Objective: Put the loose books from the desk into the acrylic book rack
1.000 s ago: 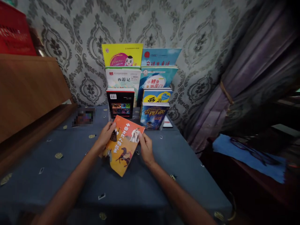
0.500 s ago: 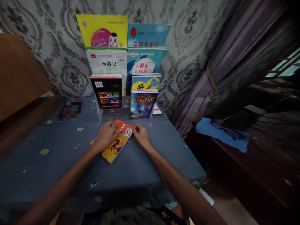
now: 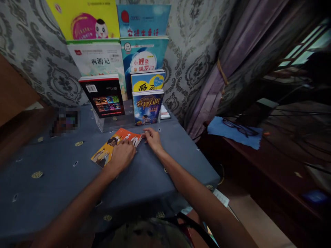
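An orange and yellow paperback book [image 3: 103, 154] with drawn figures on its cover lies at a slant on the blue tablecloth. My left hand [image 3: 122, 153] reaches over its near edge, fingers bent down on the cover and the thumb out of sight. Just right of the book's orange end is my right hand [image 3: 152, 137], its fingers loosely curved and apart, holding nothing. Behind both hands rises a clear display stand [image 3: 102, 125]. It bears a black book [image 3: 108, 98] at lower left and a blue illustrated book [image 3: 147, 108] at lower right.
Taller books, including a yellow book [image 3: 88, 17] and a teal book [image 3: 144, 51], stand in the upper tiers. A purple curtain [image 3: 207, 93] hangs at right. Glasses [image 3: 241, 128] rest on a blue cloth [image 3: 219, 128] on a dark red surface. A brown panel [image 3: 15, 93] is at left.
My left hand has shifted from the left part of the cover to the near edge, uncovering the left side. My right hand has come off the book's corner. The view has swung slightly.
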A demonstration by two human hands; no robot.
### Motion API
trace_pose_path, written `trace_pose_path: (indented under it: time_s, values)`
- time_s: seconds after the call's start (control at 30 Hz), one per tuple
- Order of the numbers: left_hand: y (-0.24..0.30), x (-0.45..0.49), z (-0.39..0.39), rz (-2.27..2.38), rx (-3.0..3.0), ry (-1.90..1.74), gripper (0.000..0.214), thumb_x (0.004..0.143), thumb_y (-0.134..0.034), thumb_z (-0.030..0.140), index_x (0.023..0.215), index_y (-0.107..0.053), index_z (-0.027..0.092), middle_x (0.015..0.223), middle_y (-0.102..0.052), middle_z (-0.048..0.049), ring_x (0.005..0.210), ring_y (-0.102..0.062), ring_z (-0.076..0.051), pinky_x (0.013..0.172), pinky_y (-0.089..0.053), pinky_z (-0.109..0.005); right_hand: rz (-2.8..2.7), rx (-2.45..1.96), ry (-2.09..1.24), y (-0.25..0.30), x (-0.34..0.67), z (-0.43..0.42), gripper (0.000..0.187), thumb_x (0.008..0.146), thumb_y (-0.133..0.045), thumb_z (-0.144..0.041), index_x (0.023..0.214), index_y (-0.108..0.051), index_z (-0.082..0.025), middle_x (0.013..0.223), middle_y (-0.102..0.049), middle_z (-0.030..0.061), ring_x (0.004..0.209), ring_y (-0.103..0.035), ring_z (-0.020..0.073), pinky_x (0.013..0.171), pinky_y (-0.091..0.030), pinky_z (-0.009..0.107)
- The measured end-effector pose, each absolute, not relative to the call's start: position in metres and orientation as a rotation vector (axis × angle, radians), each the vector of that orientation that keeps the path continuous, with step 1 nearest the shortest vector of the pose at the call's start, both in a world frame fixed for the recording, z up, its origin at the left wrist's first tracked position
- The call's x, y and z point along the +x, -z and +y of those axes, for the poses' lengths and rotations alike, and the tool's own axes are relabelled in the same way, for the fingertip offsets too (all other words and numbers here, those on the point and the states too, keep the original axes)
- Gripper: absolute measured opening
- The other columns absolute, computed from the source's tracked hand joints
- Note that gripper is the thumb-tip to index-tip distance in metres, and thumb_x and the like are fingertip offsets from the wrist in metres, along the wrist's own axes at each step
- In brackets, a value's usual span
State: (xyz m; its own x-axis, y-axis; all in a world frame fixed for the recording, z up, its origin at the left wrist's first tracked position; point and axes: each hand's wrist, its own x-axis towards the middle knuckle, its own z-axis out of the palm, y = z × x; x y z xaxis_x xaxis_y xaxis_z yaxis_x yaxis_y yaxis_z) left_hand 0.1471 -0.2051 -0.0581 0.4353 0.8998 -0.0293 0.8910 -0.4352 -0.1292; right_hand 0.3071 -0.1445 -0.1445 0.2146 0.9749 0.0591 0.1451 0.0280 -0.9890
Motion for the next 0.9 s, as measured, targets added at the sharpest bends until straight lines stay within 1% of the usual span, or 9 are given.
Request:
trace_pose_path:
  time_s: [0.1, 0.23, 0.4, 0.5, 0.6, 0.77, 0.83, 0.9]
  values:
    - [0.05, 0.145, -0.202, -1.642, -2.613, -0.183, 0.04, 0.101, -0.033, 0.026, 0.111, -0.068, 0.008, 0.111, -0.073, -0.0196, 0.103, -0.07, -0.032, 0.084, -0.051, -0.04, -1.156, -1.37, -0.951, 0.143, 0.307, -0.145, 0.02, 0.093, -0.049, -0.019, 0.105, -0.065, -0.021, 0.088, -0.079, 0.0046, 0.083, -0.076, 0.02, 0.057, -0.06, 0.026]
    - [0.041, 0.144, -0.198, -1.659, -2.615, -0.217, 0.044, 0.102, -0.03, 0.029, 0.105, -0.071, 0.011, 0.103, -0.075, -0.0181, 0.096, -0.072, -0.03, 0.083, -0.051, -0.039, -1.159, -1.352, -0.953, 0.141, 0.308, -0.145, 0.018, 0.094, -0.05, -0.021, 0.103, -0.065, -0.021, 0.088, -0.079, 0.0047, 0.084, -0.076, 0.0192, 0.057, -0.059, 0.024]
    - [0.041, 0.141, -0.194, -1.635, -2.622, -0.224, 0.048, 0.101, -0.027, 0.027, 0.1, -0.073, 0.011, 0.101, -0.076, -0.0195, 0.092, -0.073, -0.031, 0.082, -0.051, -0.041, -1.168, -1.34, -0.928, 0.139, 0.308, -0.146, 0.018, 0.094, -0.05, -0.024, 0.103, -0.065, -0.021, 0.084, -0.079, 0.0032, 0.082, -0.076, 0.0181, 0.053, -0.056, 0.021]
    - [0.045, 0.138, -0.192, -1.622, -2.641, -0.149, 0.047, 0.099, -0.028, 0.026, 0.097, -0.073, 0.01, 0.096, -0.076, -0.0205, 0.087, -0.073, -0.031, 0.079, -0.051, -0.041, -1.19, -1.344, -0.905, 0.137, 0.308, -0.146, 0.02, 0.095, -0.048, -0.024, 0.104, -0.066, -0.021, 0.085, -0.079, 0.0035, 0.082, -0.076, 0.0184, 0.054, -0.056, 0.023]
    - [0.049, 0.136, -0.191, -1.623, -2.65, -0.084, 0.046, 0.098, -0.03, 0.026, 0.094, -0.073, 0.01, 0.091, -0.076, -0.0201, 0.083, -0.073, -0.03, 0.079, -0.052, -0.041, -1.219, -1.364, -0.866, 0.135, 0.309, -0.148, 0.022, 0.095, -0.048, -0.026, 0.106, -0.066, -0.022, 0.089, -0.079, 0.0045, 0.081, -0.076, 0.0188, 0.06, -0.057, 0.026]
    - [0.053, 0.143, -0.199, -1.612, -2.599, -0.089, 0.043, 0.099, -0.033, 0.029, 0.099, -0.072, 0.012, 0.102, -0.074, -0.0186, 0.089, -0.072, -0.03, 0.08, -0.051, -0.04, -1.303, -1.389, -0.653, 0.124, 0.31, -0.158, 0.024, 0.098, -0.045, -0.028, 0.108, -0.066, -0.021, 0.095, -0.078, 0.0055, 0.084, -0.074, 0.0184, 0.076, -0.056, 0.029]
    - [0.056, 0.144, -0.203, -1.589, -2.584, -0.102, 0.041, 0.1, -0.036, 0.033, 0.105, -0.07, 0.012, 0.107, -0.072, -0.0185, 0.095, -0.071, -0.03, 0.081, -0.051, -0.039, -1.376, -1.41, -0.559, 0.12, 0.308, -0.163, 0.028, 0.099, -0.042, -0.028, 0.111, -0.066, -0.02, 0.091, -0.077, 0.0053, 0.081, -0.073, 0.0186, 0.077, -0.054, 0.029]
    - [0.061, 0.14, -0.204, -1.553, -2.594, -0.07, 0.041, 0.1, -0.04, 0.039, 0.112, -0.068, 0.012, 0.114, -0.071, -0.0187, 0.104, -0.068, -0.031, 0.086, -0.05, -0.04, -1.503, -1.448, -0.53, 0.117, 0.305, -0.168, 0.029, 0.099, -0.043, -0.027, 0.11, -0.068, -0.019, 0.086, -0.076, 0.0046, 0.078, -0.071, 0.019, 0.075, -0.051, 0.028]
